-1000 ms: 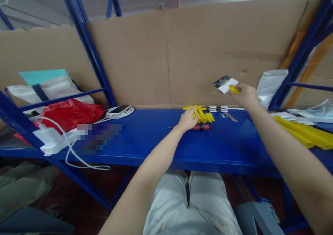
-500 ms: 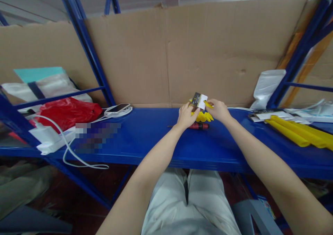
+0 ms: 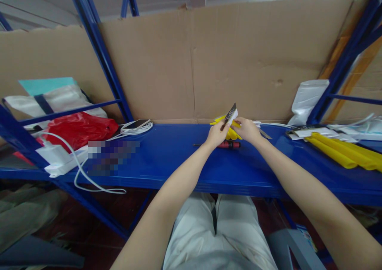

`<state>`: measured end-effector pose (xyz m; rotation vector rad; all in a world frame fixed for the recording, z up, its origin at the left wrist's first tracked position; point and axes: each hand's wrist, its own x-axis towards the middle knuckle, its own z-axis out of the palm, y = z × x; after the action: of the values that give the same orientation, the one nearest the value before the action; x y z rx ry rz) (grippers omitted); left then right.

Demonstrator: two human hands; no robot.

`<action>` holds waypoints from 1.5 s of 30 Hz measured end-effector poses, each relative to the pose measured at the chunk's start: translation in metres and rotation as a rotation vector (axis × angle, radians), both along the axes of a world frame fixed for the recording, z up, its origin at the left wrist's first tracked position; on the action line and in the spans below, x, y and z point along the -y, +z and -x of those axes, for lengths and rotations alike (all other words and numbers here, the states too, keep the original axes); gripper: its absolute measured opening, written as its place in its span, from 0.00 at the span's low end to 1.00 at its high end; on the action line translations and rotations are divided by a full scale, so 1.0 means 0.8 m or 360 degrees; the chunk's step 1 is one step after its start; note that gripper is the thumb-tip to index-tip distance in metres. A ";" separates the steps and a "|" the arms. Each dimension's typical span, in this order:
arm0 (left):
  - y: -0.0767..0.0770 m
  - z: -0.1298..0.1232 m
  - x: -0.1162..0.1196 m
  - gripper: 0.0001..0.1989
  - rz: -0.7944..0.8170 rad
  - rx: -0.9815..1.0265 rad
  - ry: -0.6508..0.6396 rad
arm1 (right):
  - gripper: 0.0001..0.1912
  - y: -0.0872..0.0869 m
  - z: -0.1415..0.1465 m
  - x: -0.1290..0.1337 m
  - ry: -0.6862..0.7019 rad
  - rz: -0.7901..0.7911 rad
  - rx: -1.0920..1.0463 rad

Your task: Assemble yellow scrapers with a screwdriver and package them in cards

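Between finger and thumb, my left hand (image 3: 215, 134) holds a black-and-white printed card (image 3: 230, 115), tilted and seen nearly edge-on. Close by on the right, my right hand (image 3: 250, 130) has its fingers closed around the end of a yellow piece (image 3: 236, 124) beside the card; most of that piece is hidden. Several yellow rolled pieces (image 3: 232, 135) lie on the blue shelf just beneath the hands. In front of them rests a red-and-black screwdriver (image 3: 229, 144), its thin shaft pointing left.
At the right lie long yellow tubes (image 3: 343, 152) and more printed cards (image 3: 310, 132). A phone (image 3: 135, 124), a white cable (image 3: 140, 130), a red plastic bag (image 3: 82, 130) and a power strip (image 3: 67, 164) are at the left. Cardboard (image 3: 238, 59) backs the blue shelf (image 3: 167, 154).
The card has turned from showing its printed face to nearly edge-on. My right hand has moved slightly down and left, closer to my left hand, uncovering small flat items behind it.
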<state>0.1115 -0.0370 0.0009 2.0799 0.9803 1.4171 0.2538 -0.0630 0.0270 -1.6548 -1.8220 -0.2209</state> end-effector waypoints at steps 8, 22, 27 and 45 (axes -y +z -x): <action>-0.007 -0.007 -0.007 0.09 0.0233 0.0169 -0.0228 | 0.14 -0.001 0.007 0.004 0.0096 -0.0034 -0.0071; 0.012 -0.005 -0.008 0.13 0.0722 0.0948 -0.0235 | 0.12 -0.004 0.010 -0.005 0.0371 -0.0052 -0.0495; 0.019 -0.001 -0.010 0.12 0.0899 0.1216 -0.0126 | 0.12 -0.002 0.004 -0.007 0.0368 0.0133 -0.1112; 0.022 0.000 -0.010 0.11 0.1052 0.1403 -0.0309 | 0.07 0.010 0.003 0.001 0.0602 0.0555 -0.1801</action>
<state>0.1116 -0.0290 0.0182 0.8911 0.6912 1.4206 0.2512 -0.0635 0.0350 -1.1590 -1.2259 1.0391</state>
